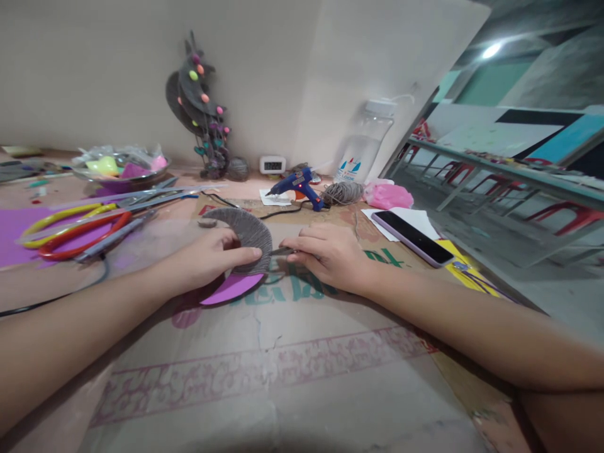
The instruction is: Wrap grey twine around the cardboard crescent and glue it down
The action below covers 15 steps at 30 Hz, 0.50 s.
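Note:
My left hand [212, 251] grips a crescent-shaped cutout [257, 233], thumb on top and fingers around its inner edge. Grey yarn is wound closely over most of the crescent, while its lower tip shows bare purple. Just right of the crescent, my right hand [333, 255] is closed in a pinch on grey yarn [280, 251] beside the wrapped edge. A loose loop of yarn lies below those fingertips. Both hands rest low over a flattened cardboard sheet [283, 390] with green and red print.
Behind stand a blue glue gun [297, 185], a yarn ball [343, 193], a water bottle [363, 145] and a small timer [272, 165]. Scissors [85, 236] and a bowl [120, 179] lie left; a phone [411, 238] lies right. A decorated grey moon ornament [198, 100] leans against the wall.

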Tool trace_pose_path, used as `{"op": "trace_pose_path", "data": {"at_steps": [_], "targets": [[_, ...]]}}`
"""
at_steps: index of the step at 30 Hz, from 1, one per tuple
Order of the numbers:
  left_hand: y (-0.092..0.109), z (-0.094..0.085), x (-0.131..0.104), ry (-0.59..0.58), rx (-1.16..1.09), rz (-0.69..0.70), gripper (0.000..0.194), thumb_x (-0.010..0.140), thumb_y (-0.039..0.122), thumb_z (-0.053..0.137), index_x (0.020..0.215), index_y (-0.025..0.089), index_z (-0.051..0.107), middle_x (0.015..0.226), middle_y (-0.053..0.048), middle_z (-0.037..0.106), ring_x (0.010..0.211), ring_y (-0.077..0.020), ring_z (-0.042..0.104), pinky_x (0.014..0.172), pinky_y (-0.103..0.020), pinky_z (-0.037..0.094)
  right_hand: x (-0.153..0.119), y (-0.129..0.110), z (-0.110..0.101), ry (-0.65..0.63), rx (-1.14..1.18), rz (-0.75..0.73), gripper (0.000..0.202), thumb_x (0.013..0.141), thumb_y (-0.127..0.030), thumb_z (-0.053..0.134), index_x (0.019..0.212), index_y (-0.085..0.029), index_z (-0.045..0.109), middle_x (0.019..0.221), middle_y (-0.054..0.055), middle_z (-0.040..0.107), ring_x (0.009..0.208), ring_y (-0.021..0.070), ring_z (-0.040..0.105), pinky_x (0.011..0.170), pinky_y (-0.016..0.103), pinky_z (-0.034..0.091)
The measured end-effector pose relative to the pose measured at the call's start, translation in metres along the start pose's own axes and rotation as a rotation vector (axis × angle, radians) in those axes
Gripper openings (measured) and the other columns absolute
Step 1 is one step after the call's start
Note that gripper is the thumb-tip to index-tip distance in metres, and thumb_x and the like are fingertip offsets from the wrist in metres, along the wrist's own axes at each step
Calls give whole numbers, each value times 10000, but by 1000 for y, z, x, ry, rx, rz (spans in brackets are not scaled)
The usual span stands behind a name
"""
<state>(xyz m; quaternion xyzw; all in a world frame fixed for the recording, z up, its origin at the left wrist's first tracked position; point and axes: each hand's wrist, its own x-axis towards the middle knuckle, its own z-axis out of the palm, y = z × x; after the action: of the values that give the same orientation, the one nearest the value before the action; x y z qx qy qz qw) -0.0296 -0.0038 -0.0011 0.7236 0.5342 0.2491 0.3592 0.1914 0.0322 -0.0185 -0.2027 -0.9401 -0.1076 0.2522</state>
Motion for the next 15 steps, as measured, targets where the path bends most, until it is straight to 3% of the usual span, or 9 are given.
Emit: {"op": "trace_pose_path", "data": {"at_steps": [8,15], "targets": [[-5,1,3,-24,-53,37,220,774,349,530,795,194,686,849,11,710,779,-171,622,705,-246,472,-3,1,0,18,80,50,303,907,-333,437,1034,-141,635,758,52,621,669,125,520,629,244,382],[-2,1,2,28,-16,3,224,766,358,540,732,187,680,759,15,700,699,-164,613,615,-230,457,-3,1,1,9,70,42,303,903,-346,446,1035,-147,633,760,51,623,672,127,523,623,242,377]]}}
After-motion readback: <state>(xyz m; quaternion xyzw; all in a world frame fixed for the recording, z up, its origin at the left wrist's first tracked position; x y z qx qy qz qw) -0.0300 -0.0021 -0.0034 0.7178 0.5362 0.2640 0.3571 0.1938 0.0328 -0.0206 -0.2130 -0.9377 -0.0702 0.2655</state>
